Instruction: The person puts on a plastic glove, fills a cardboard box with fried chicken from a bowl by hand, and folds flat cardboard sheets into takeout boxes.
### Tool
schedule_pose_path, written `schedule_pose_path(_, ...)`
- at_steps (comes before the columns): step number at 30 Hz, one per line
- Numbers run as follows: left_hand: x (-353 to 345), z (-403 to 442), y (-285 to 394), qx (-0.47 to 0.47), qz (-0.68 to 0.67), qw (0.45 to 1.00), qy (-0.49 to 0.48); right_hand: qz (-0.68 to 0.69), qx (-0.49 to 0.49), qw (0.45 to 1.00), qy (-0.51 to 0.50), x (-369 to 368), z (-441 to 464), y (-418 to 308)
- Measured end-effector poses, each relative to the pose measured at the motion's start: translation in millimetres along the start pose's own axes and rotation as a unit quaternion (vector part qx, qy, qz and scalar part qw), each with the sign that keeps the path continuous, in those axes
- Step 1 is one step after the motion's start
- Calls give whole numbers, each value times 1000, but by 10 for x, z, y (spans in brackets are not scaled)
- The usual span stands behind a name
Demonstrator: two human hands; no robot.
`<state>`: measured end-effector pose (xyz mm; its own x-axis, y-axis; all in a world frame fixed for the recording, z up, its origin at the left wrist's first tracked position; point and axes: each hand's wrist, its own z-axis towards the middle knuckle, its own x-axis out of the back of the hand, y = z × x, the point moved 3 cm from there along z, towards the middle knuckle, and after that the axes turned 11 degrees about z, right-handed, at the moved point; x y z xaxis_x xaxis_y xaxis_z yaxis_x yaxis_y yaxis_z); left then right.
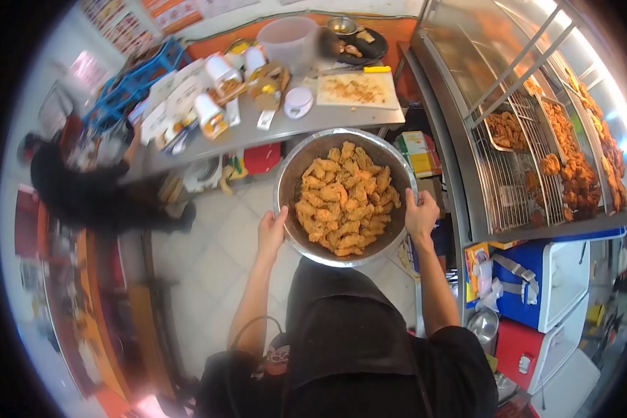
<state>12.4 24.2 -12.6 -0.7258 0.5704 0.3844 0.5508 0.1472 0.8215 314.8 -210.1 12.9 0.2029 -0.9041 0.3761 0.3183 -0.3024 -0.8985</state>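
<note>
A large round metal bowl [283, 240] is held out in front of my body, over the tiled floor. Golden fried chicken pieces [345, 198] fill much of it. My left hand [272, 231] grips the bowl's left rim, with the thumb at the edge. On the opposite side, my right hand [422, 212] is closed on the right rim, thumb up. The fingers under the rim are partly hidden. Beyond the bowl is a metal table [285, 127].
The table bears a white cutting board [369, 89], a small scale [299, 102], a plastic tub [288, 42] and filled paper boxes [210, 115]. A glass-sided rack [494, 188] with fried food stands right. A person in black [83, 181] is at the left. Coolers [529, 279] sit lower right.
</note>
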Motion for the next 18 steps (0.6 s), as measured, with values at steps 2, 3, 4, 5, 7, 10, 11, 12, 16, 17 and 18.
schedule_pose_path(2,-1,251,166,-70,-17,997,9,-55,16,997,47,-79,79,-111)
schedule_pose_path(3,-532,954,365,-18,-26,998,-48,-124,-19,991,39,-261,809,111)
schedule_pose_path(4,-572,1352,631,-35,-47,997,-58,-95,-3,994,53,-518,1142,149)
schedule_pose_path(5,-602,1674,868,-40,-69,994,-68,-72,10,996,58,-729,1455,177)
schedule_pose_path(7,-687,2397,1250,-54,-19,997,-59,-103,10,993,51,-1131,2171,274)
schedule_pose_path(10,-852,2966,1424,-62,30,997,-46,-89,-8,995,45,-1383,2709,424)
schedule_pose_path(11,-930,3071,1534,-44,20,997,-56,-79,-8,996,45,-1446,2867,425)
schedule_pose_path(12,-992,3152,1611,-26,9,997,-66,-89,-20,995,42,-1512,2973,507)
schedule_pose_path(16,-1079,3519,1676,-62,26,992,-109,-103,-43,992,52,-1663,3315,810)
schedule_pose_path(17,-1028,3681,1633,-64,32,992,-102,-72,-44,995,55,-1687,3355,951)
schedule_pose_path(18,-1017,3759,1671,-53,-4,991,-122,-77,-48,994,62,-1741,3465,923)
